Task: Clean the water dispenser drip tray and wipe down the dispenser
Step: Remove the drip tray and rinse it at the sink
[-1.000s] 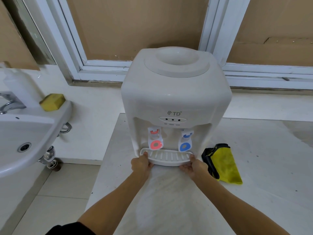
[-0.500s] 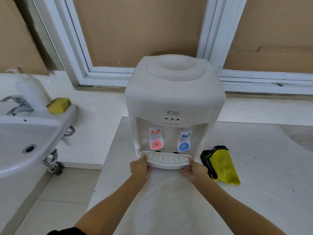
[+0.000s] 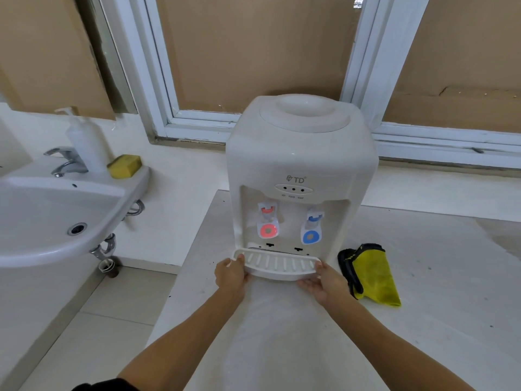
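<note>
Drip tray [image 3: 277, 265]: white, slotted, drawn partly out from the water dispenser [image 3: 298, 170] base. Gripped at either end: left hand [image 3: 231, 275] fingers curled round one end, right hand [image 3: 324, 282] fingers cupped beneath, thumb on rim. Yellow cloth [image 3: 372, 275]: just beside right-hand fingers.

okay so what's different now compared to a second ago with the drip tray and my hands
The drip tray has slid forward out of the water dispenser, opening a dark gap and exposing two slots behind it. The left hand and right hand still grip its two ends. The dispenser, the yellow cloth and the sponge on the sink have not moved.
</note>
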